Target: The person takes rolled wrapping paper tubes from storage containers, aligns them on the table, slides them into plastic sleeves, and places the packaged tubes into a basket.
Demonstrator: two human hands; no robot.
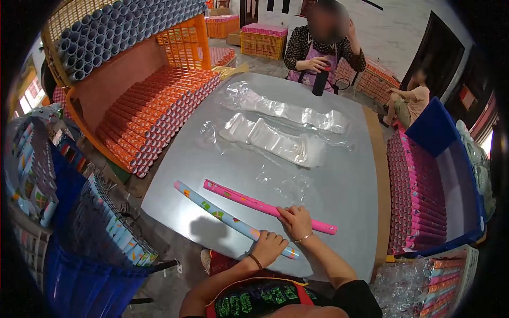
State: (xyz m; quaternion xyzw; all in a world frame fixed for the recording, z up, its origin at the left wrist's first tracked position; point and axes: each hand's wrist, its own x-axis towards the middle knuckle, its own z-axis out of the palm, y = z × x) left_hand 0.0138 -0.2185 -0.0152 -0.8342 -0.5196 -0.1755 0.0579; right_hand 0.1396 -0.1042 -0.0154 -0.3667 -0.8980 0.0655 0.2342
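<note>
My left hand [269, 248] lies closed over the near end of a light blue patterned roll of wrapping paper [217, 212]. A pink roll of wrapping paper [241, 199] is under my right hand [296, 222], whose fingers curl over it right of its middle. Both rolls slant across the near part of the grey table [175, 164], a little apart from each other. Farther up the tabletop lie two stacks of clear plastic sleeves: the nearer stack [270, 140] and the farther stack [291, 112].
Orange rolls [159, 114] fill an orange crate at the left, below grey-blue rolls [116, 32]. Pink rolls [416, 196] stack in a blue bin [466, 206] at the right. Across the table stands a person [323, 53] holding a black bottle [320, 82]; another person [413, 100] sits beyond.
</note>
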